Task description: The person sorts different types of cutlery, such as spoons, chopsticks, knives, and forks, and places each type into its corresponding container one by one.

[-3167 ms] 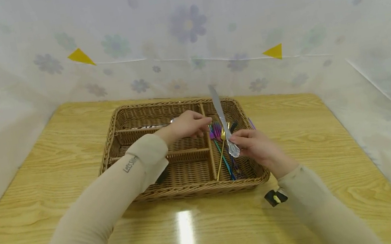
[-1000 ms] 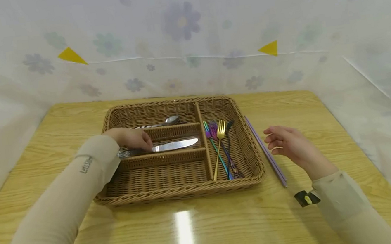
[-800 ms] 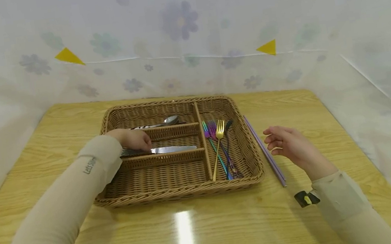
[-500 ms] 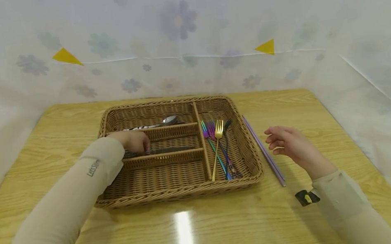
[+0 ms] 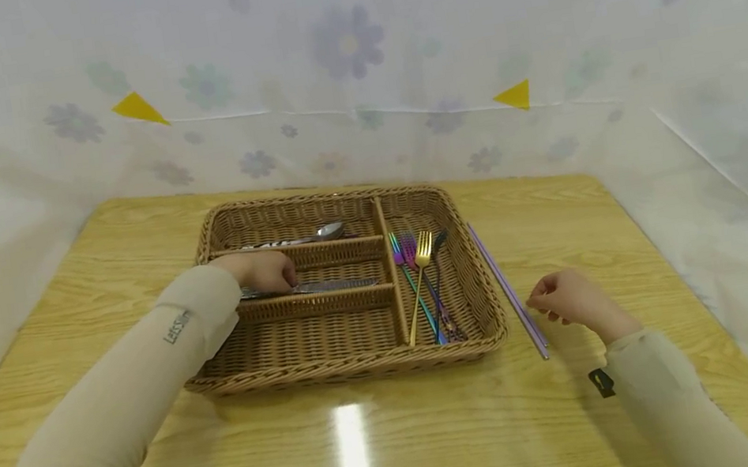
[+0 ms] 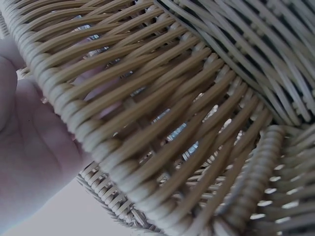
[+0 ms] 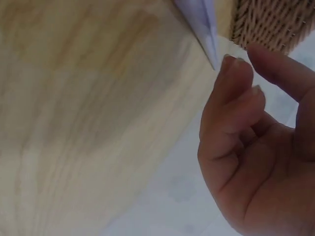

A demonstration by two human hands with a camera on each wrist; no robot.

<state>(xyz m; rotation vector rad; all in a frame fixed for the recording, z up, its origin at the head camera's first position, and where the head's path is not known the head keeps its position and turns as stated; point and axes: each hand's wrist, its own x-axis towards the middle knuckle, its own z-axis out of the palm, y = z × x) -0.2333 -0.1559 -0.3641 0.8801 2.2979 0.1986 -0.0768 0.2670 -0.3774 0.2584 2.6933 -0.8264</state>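
In the head view my left hand [image 5: 266, 272] reaches into the middle compartment of the brown wicker basket [image 5: 350, 368]. Its curled fingers are at the handle of a silver table knife [image 5: 338, 285], which lies along the compartment's front divider; the fingertips are hidden. From the left wrist, the hand [image 6: 37, 132] shows partly behind the wicker divider [image 6: 147, 108]. My right hand [image 5: 577, 302] is bent beside a pair of purple chopsticks [image 5: 513, 295] on the table, fingertips close to them. In the right wrist view its thumb and fingers [image 7: 236, 113] are loosely curved, with nothing between them.
Several forks, among them a gold fork [image 5: 422, 247], lie in the basket's right compartment. A silver spoon [image 5: 329, 232] lies in the back left compartment. Under everything is a wooden table [image 5: 255, 458], and a floral curtain [image 5: 356, 108] hangs behind it.
The knife went from the right hand to the left and was lowered into the middle compartment. My right hand moved right, out of the basket, then down toward the chopsticks.
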